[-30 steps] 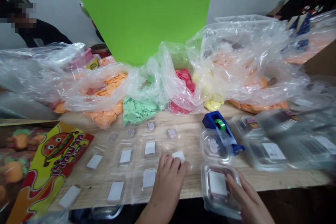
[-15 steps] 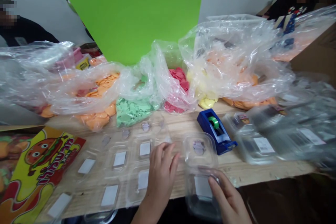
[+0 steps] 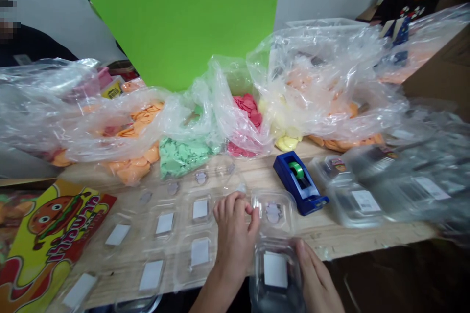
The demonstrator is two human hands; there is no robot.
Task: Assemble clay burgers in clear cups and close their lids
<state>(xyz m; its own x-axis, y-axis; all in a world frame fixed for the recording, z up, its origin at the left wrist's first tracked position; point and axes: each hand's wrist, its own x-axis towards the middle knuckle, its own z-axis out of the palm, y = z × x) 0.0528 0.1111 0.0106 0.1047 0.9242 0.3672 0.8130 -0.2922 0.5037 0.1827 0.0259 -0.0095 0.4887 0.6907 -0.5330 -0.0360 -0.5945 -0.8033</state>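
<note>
My left hand sits curled at the middle of the table's front, its thumb tip near the rim of a transparent plastic lid bearing a small lilac shape. My right hand grips the side of a transparent plastic tray with a white label inside, near the table's front edge. To the left of my hands lie rows of open transparent containers, each with a white label or small lilac shape. Any small item inside my left hand's fingers is hidden.
A blue tape dispenser stands right of the lid. Plastic bags of orange, green, pink and yellow pieces line the wooden table's back. A burger-printed box lies left, stacked containers right. Two people stand beyond a green board.
My left hand has moved up and right, closer to the lid, and its fingers have curled in. My right hand and the tray have shifted slightly left. The whole view has also shifted a little.
</note>
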